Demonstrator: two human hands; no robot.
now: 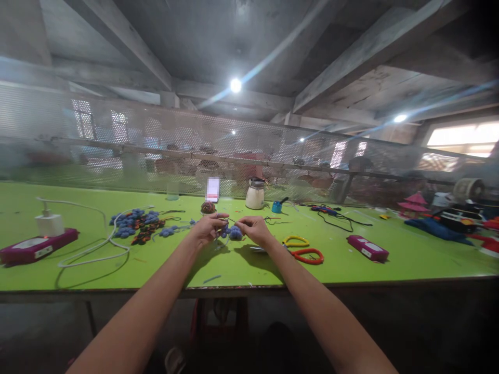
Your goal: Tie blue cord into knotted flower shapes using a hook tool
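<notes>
Over the front of the green table, my left hand is closed, its fingers around one side of a small blue yarn piece. My right hand pinches the other side, at what looks like a strand of yarn. The fingertips partly hide the piece. Scissors with red and yellow handle loops lie beside my right wrist, their blades partly under it. More blue yarn pieces and dark orange-flecked ones are piled to the left of my left hand.
A yarn ball, phone, cream jar and blue pot stand behind my hands. A purple power strip with a white cable lies left, another purple block right. Perforated mesh runs along the back.
</notes>
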